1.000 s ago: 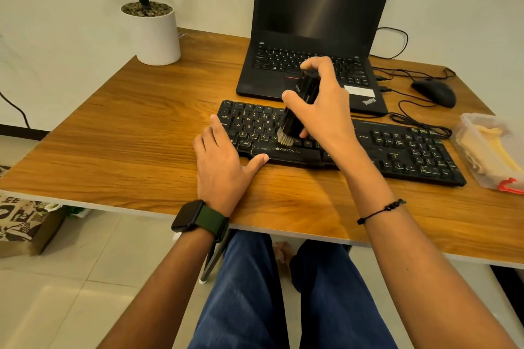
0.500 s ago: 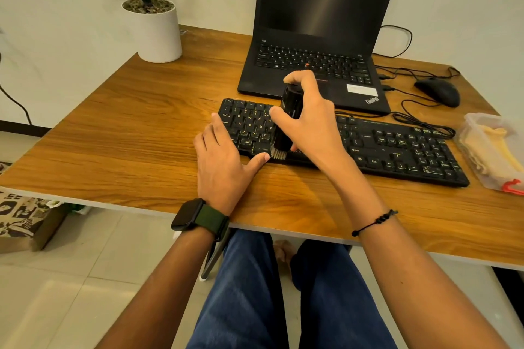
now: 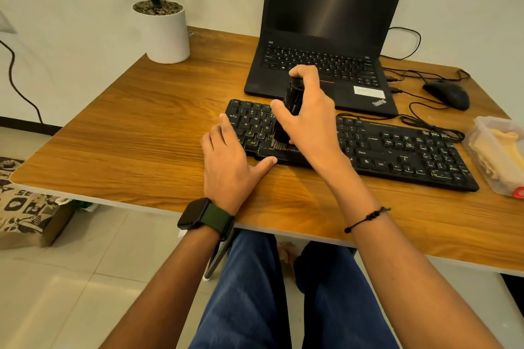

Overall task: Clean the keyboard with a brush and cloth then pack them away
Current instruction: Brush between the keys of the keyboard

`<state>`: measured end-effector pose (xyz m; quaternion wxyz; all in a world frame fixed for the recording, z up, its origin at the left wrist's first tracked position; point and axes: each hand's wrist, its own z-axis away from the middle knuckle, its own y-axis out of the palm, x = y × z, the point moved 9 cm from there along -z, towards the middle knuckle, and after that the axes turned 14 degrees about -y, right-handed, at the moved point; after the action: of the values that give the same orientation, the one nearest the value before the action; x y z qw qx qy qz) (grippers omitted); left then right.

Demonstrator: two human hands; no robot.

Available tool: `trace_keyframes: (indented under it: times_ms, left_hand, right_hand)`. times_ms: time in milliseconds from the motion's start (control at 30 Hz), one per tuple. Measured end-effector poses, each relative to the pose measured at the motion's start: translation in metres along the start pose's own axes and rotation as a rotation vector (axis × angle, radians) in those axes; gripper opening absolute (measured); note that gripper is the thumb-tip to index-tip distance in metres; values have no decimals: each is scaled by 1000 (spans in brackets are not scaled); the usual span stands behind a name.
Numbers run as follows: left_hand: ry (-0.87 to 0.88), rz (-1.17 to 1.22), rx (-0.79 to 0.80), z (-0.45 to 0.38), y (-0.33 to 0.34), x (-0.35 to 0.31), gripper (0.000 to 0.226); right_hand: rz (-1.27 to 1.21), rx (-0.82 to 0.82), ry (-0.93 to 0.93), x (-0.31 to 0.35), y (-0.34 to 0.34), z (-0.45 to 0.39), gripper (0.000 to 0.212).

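Two hands: right hand (image 3: 307,119) grips brush (image 3: 286,119) upright on keyboard (image 3: 397,150); left hand (image 3: 229,164) flat, apparently steadying it.

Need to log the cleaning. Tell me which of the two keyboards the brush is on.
The separate black keyboard in front of the laptop: the brush bristles sit on its left-centre keys.

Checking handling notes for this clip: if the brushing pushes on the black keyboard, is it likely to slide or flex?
Probably stiff: the keyboard is a long rigid slab lying flat on the desk. It looks light and thin, so it may slide on the smooth wood. The left hand rests against its near corner, likely bracing it while the right hand works the brush.
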<state>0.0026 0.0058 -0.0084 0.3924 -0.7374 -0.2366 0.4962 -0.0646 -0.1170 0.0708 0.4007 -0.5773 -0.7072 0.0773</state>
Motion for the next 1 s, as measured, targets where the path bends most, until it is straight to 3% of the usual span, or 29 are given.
trace_keyframes:
  times_ms: [300,400,667,1000]
  left_hand:
    - [13,-9,-14,0,-1,-1,111]
    - [9,-5,-7,1,-1,-1,113]
    - [-3,10,-4,0,-1,1,113]
    - [-1,14,-4,0,-1,1,114]
  right_hand:
    - [-73,71,87,0,1,7,39]
    - [-112,5,124,-5,-7,0,39]
    - [37,-56,-38,7,6,0,47]
    - [-41,94,19,12,16,2,41]
